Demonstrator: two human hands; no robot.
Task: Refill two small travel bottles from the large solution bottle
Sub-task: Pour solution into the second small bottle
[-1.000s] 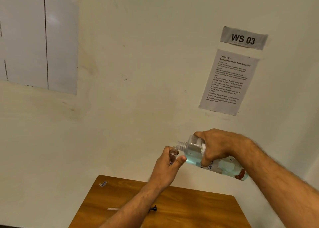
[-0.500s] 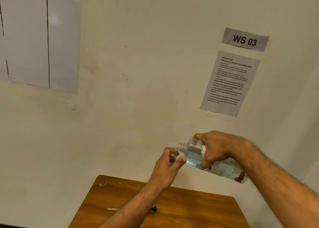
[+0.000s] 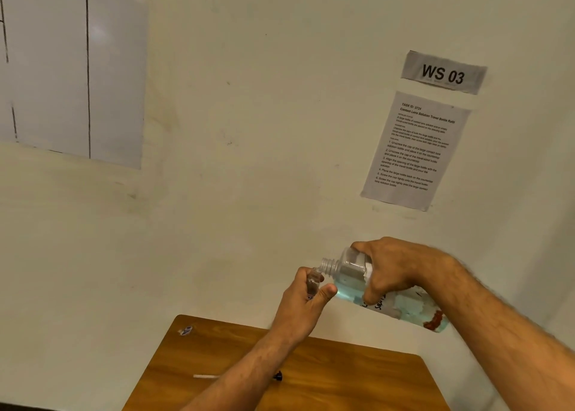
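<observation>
My right hand (image 3: 395,267) grips the large solution bottle (image 3: 401,304), a clear bottle with pale blue liquid and a torn label. It is tipped nearly level in mid-air, and its open threaded neck (image 3: 328,266) points left. My left hand (image 3: 306,301) holds a small clear travel bottle (image 3: 312,281) upright, thumb and fingers curled round it. The small bottle's mouth sits right under the large bottle's neck. Most of the small bottle is hidden by my fingers.
Below the hands lies a wooden table (image 3: 357,376) against a pale wall. On it are a small black cap (image 3: 278,376), a thin white stick (image 3: 205,376) and a small sticker (image 3: 185,330). An instruction sheet (image 3: 415,150) and a "WS 03" sign (image 3: 443,73) hang on the wall.
The large bottle's base has tilted a little lower, so the bottle lies flatter. Both hands stay almost in place, with the neck at the small bottle's mouth.
</observation>
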